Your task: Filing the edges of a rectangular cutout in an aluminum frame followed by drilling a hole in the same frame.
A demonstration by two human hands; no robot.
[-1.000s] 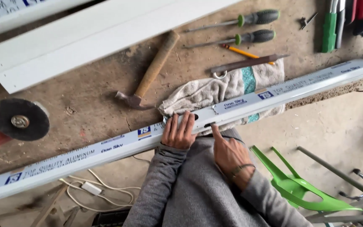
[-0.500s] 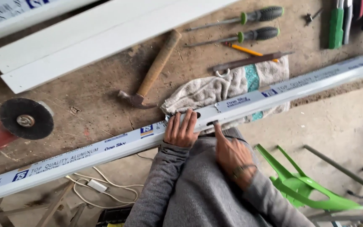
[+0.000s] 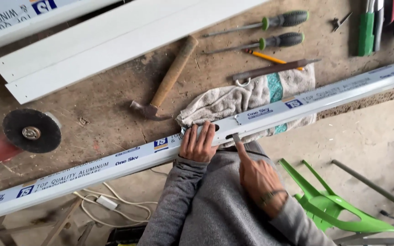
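A long white aluminium profile (image 3: 115,164) with a protective film runs diagonally along the near edge of the workbench. My left hand (image 3: 198,143) lies flat on it, fingers together, beside a dark slot cut into the profile. My right hand (image 3: 258,175) reaches up from below, its index finger touching a small metal piece at the profile's lower edge just right of the slot. Neither hand grips anything. A beige towel (image 3: 247,98) lies under and behind the profile at that spot.
On the bench lie a wooden-handled hammer (image 3: 167,82), two green-and-black screwdrivers (image 3: 270,32), a yellow pencil (image 3: 270,58), a flat metal file (image 3: 274,69) and wide white profiles (image 3: 115,41). An angle grinder disc (image 3: 32,131) sits left. A green plastic chair (image 3: 329,207) stands lower right; white cable (image 3: 115,205) hangs below.
The view has shifted slightly. Both hands stay at the slot; my right index finger has edged up to the profile's lower edge.
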